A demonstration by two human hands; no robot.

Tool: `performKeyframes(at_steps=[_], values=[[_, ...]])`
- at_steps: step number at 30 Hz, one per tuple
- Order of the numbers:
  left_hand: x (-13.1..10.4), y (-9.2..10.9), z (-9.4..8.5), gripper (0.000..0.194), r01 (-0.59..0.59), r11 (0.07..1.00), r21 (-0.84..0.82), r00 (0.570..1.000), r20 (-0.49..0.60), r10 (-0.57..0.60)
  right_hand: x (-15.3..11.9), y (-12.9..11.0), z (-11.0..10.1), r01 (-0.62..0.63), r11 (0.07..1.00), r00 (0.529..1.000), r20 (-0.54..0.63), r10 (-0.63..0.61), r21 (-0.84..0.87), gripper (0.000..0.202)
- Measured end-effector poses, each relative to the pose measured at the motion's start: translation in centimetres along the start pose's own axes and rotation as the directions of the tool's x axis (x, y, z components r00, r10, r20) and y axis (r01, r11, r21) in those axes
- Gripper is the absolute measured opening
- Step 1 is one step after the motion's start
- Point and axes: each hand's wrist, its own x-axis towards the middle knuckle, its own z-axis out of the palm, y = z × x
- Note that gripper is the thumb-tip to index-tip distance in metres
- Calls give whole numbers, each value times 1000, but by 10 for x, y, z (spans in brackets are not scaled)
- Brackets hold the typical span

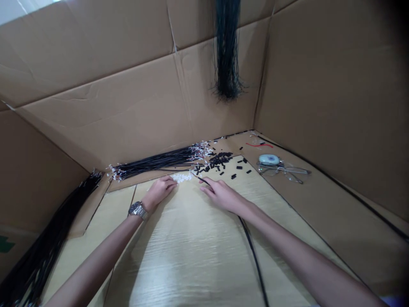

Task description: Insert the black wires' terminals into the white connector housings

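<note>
My right hand [220, 194] is closed around a black cable [251, 243] close to its end. Thin stripped wires stick out past the fingers, and the rest of the cable runs down toward the bottom edge. My left hand [161, 189], with a metal watch [138, 209] on the wrist, rests at the left side of a pile of small white pieces [182, 177]. Its fingers are bent together at the pile; whether they pinch a piece is too small to see. Right behind lie many short black tube pieces [220, 160].
A bundle of black cables [159, 158] with white ends lies along the cardboard wall [128, 106]. More black cables [60, 226] hang at the left. Dark thin strands [227, 51] hang above. Glasses [284, 169], a light blue oval case [268, 159] and a red wire [260, 145] lie at right.
</note>
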Motion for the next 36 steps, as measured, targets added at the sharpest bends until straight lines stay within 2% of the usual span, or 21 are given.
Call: performKeyframes(at_steps=[5, 9, 12, 17, 21, 26, 32, 36], values=[[5, 14, 1, 15, 65, 977, -204, 997, -36, -74, 1, -4, -10, 52, 997, 999, -11, -51, 55, 25], [-5, 41, 7, 18, 122, 885, -449, 982, -75, -173, 2, -14, -5, 84, 990, 996, -1, -85, 112, 20], [-22, 63, 17, 25, 176, 735, -654, 959, -56, -279, 0, -23, 9, 97, 979, 995, 18, -102, 178, 23], [-45, 92, 36, 32, 213, 384, -898, 900, 27, -435, -13, -41, 28, 132, 960, 990, 6, -138, 248, 18], [-49, 103, 43, 30, 230, 145, -962, 884, 145, -444, -23, -54, 28, 202, 951, 979, -7, -206, 235, 10], [-45, 103, 44, 32, 218, -35, -975, 886, 213, -412, -24, -58, 21, 226, 949, 973, -18, -228, 221, 8], [-42, 95, 50, 31, 226, -120, -967, 898, 254, -359, -27, -52, 28, 197, 963, 980, -62, -188, 183, 20], [-47, 88, 49, 32, 258, -101, -961, 914, 277, -298, -31, -47, 26, 282, 945, 959, -9, -285, 165, 12]])
